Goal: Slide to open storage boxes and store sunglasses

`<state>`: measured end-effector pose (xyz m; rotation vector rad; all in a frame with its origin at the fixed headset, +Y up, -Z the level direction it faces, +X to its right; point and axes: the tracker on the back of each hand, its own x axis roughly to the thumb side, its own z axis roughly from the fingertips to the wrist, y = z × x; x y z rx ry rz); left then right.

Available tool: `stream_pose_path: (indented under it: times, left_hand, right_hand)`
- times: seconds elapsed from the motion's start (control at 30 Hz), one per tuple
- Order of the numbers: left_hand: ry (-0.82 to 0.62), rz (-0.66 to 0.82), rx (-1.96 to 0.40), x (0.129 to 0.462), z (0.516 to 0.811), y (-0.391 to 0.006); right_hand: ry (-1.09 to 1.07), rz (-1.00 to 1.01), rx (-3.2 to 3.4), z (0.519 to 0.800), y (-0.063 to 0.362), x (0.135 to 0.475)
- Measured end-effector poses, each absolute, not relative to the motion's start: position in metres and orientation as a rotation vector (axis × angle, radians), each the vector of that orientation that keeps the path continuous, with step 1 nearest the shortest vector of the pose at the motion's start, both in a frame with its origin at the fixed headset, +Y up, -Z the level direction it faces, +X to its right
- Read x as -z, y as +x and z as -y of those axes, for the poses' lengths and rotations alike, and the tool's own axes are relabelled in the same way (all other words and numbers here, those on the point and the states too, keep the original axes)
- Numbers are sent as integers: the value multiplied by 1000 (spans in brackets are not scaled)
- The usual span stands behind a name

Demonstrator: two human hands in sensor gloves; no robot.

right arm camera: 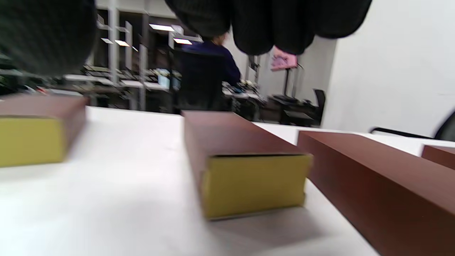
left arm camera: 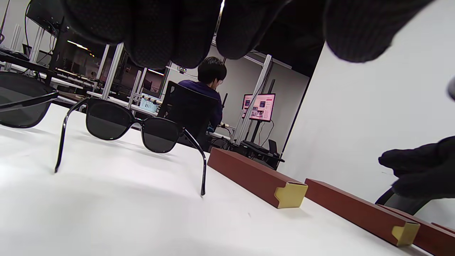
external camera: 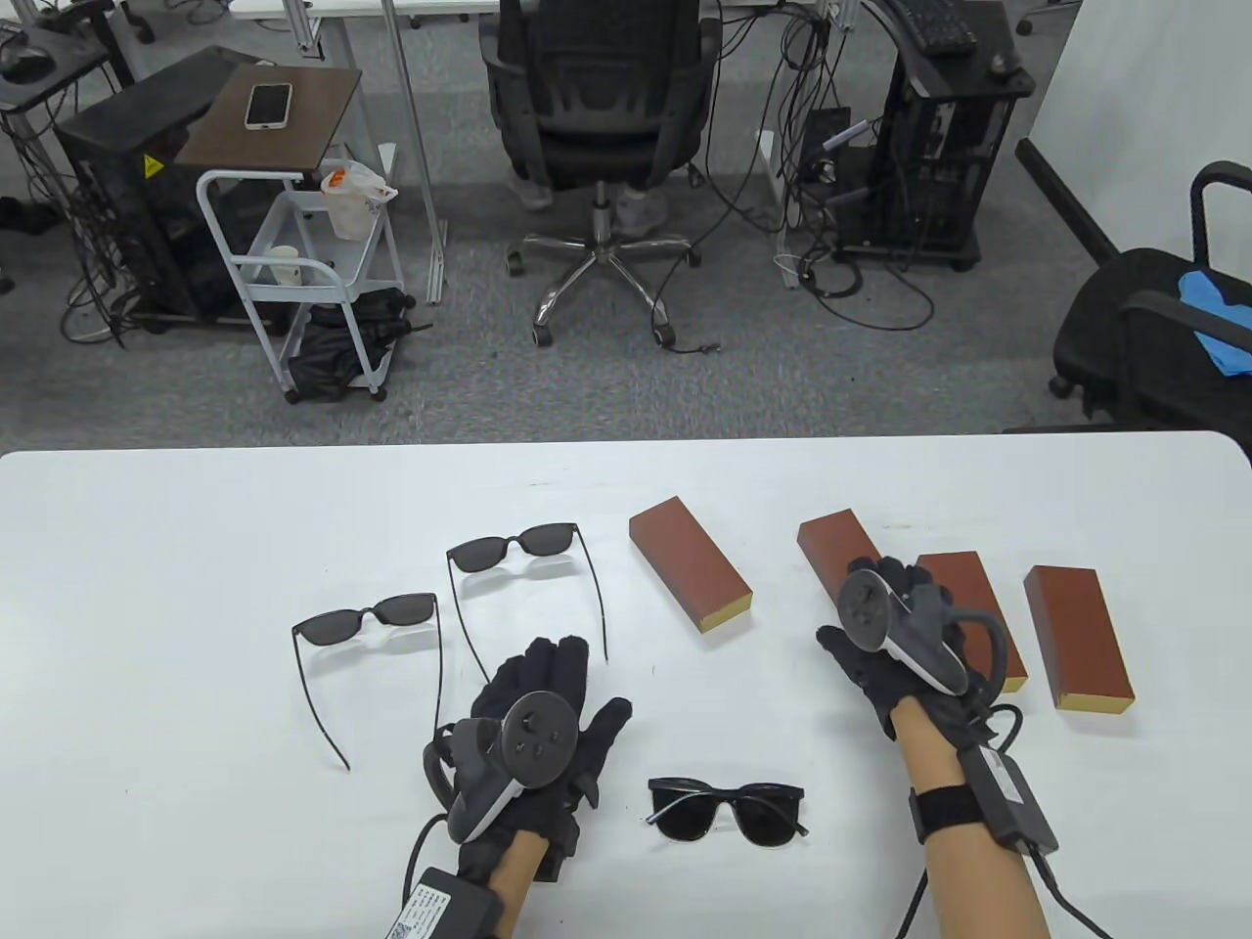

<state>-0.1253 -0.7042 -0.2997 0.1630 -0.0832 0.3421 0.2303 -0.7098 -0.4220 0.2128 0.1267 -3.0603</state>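
Observation:
Four brown storage boxes with yellow ends lie shut in a row on the white table [external camera: 196, 548]: the first box [external camera: 690, 577] [left arm camera: 256, 176], second box [external camera: 827, 548] [right arm camera: 241, 156], third box [external camera: 963, 587] [right arm camera: 373, 177] and fourth box [external camera: 1076, 636]. My right hand [external camera: 866, 606] hovers over the second box's near end and holds nothing; its fingers [right arm camera: 270, 25] hang above that box. My left hand [external camera: 587, 680] lies flat with straight fingers, between two unfolded sunglasses [external camera: 367, 616] [external camera: 514, 548] [left arm camera: 133, 128] and a folded pair [external camera: 729, 810].
Beyond the table's far edge stand an office chair [external camera: 597, 108], a white cart [external camera: 303, 264] and computer racks with cables. A second chair [external camera: 1154, 323] stands at the right. A person sits at a desk far behind in the wrist views.

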Motion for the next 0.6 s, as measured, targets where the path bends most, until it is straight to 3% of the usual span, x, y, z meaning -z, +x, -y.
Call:
stream_pose_path:
  times: [0.3, 0.6]
  left_hand:
    - [149, 60, -333, 303, 710, -133]
    - [147, 37, -324, 303, 709, -137]
  right_hand:
    - [414, 172, 3018, 749, 237, 475]
    - [378, 310, 3017, 756, 228, 494]
